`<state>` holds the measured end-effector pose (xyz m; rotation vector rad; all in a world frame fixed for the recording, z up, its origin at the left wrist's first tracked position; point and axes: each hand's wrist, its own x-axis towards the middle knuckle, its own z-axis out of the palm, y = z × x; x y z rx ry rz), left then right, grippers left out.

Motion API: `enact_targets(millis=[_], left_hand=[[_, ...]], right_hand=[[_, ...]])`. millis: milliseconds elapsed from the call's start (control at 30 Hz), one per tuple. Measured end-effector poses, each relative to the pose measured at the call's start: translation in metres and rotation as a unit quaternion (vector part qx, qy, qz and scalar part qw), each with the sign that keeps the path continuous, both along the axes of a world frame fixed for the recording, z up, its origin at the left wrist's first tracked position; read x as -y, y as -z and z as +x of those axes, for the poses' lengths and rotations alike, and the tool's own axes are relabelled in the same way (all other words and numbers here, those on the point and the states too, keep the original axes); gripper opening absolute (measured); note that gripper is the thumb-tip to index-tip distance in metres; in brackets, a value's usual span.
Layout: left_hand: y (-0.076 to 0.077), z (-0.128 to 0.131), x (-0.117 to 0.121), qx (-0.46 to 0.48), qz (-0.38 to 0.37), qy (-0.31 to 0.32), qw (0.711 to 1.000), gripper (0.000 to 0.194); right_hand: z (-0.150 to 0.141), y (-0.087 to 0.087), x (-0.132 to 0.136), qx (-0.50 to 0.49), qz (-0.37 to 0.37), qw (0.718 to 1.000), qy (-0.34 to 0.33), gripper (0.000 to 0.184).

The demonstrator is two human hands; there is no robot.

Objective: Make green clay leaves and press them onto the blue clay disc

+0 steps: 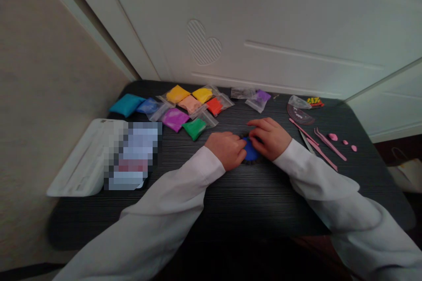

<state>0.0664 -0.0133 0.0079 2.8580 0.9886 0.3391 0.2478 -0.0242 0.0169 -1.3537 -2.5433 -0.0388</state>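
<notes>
White sleeves (165, 210), left hand (227, 150) closed on a blue disc (251, 151), right hand (271, 137) half open against it

Both hands (248, 144) touch a dark-rimmed blue disc (251, 151).

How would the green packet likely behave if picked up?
The green packet would probably flop at its thin, clear plastic flap. Its filled part looks plump, so it may dent when pinched. Lying flat, it seems unlikely to roll.
</notes>
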Motion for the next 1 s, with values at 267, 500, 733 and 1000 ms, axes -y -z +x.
enact_targets(millis=[267,500,733,1000], left_hand=[[-0.01,0.001,0.003,0.256,-0.251,-0.062,0.932,0.032],[-0.009,0.015,0.007,0.52,-0.626,-0.175,0.554,0.023],[-0.006,0.013,0.003,0.591,-0.6,-0.235,0.486,0.015],[-0.009,0.002,-0.015,0.627,-0.615,-0.179,0.443,0.022]], right_hand=[[0.001,-0.037,0.02,-0.193,0.022,0.979,0.058,0.01],[-0.051,-0.014,0.033,-0.21,0.05,0.974,0.073,0.014],[-0.069,-0.025,0.036,-0.04,0.031,0.99,0.128,0.02],[-0.057,-0.025,0.054,-0.149,0.009,0.981,0.125,0.038]])
